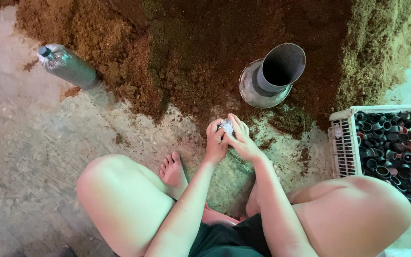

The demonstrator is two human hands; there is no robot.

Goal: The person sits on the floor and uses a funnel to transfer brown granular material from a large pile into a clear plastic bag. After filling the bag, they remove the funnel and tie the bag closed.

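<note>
**Both hands gather a clear plastic bag at the foot of the substrate heap**

The person sits low on the concrete floor (20, 143), knees spread, so the work falls between the legs. The left hand (215, 143) and right hand (243, 138) meet there, fingers curled and pinching a small crumpled clear plastic bag (225, 126) between them; both are closed on it, the fingertips bunching the film, seemingly to keep its mouth together.

The bag hangs just above the floor, at the near edge of the brown sawdust heap (205, 52) that fills the top of the view. A metal funnel (272, 76) lies tilted on that heap just beyond the hands, its wide mouth up, within easy reach. A filled, tied-off bag (67, 66) lies on its side at the heap's left edge, well apart. A white plastic crate (343, 143) of dark plastic rings (396, 147) stands by the right knee.

Open floor lies to the left; the right side is crowded by crate and leg.
</note>
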